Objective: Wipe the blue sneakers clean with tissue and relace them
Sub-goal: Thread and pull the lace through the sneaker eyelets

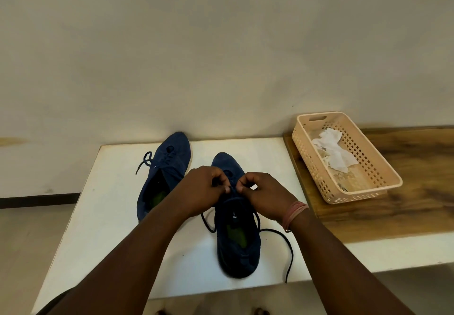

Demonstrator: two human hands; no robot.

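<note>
Beige perforated basket (383, 167) on wooden counter (417, 192); white table (110, 216).

Bare white surface (103, 216) lies open left of the far sneaker (163, 172) and near the front edge. A trailing lace (290, 253) crosses the right side; the basket (383, 165) apparently blocks the wooden part.

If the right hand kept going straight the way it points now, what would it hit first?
The right hand points inward toward the left hand, with both pinching the lace over the near sneaker. It would probably meet the left hand's fingers first, as they sit almost knuckle to knuckle, though depth is unclear.
</note>
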